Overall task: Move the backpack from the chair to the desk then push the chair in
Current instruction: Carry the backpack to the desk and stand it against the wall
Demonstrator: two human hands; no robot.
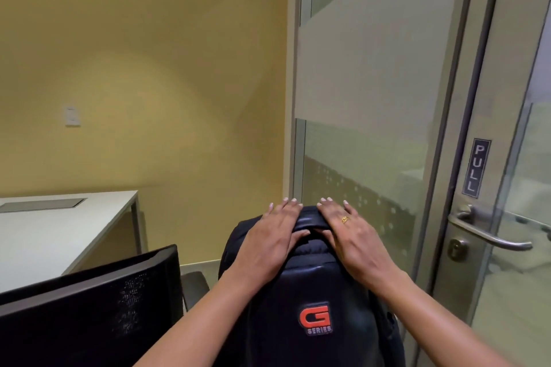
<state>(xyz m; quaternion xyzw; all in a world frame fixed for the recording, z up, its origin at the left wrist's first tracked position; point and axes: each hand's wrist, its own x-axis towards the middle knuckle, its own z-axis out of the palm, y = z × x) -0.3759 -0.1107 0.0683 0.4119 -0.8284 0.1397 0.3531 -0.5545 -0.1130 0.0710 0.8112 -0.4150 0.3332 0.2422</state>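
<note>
Head view, reading from the left: the white desk [59,229] sits at the left edge with a grey inset panel in its top, and the yellow wall rises behind it. Nearer me, low on the left, is the black mesh back of the chair [89,307]. Just right of that stands the backpack [310,292], black with a red G SERIES badge, upright and tall in front of me. I cannot see its base, so I cannot tell whether it rests on the seat or is already lifted.

My left hand [271,235] lies over the left shoulder of the bag's top, fingers spread and curling over the far edge, thumb tucked in toward the top handle. My right hand [354,235], with a ring on one finger, mirrors it on the right. Both are laid flat and loosely wrapped on the bag, clasping it between them, not closed into fists. Farther right is the glass door [507,158] with its PULL sign and lever handle.

I judge this to be the first step: getting hold of the bag. Next calls for a firm two-handed lift, then a swing left, clearing the chair back, to set it down on the desk.
</note>
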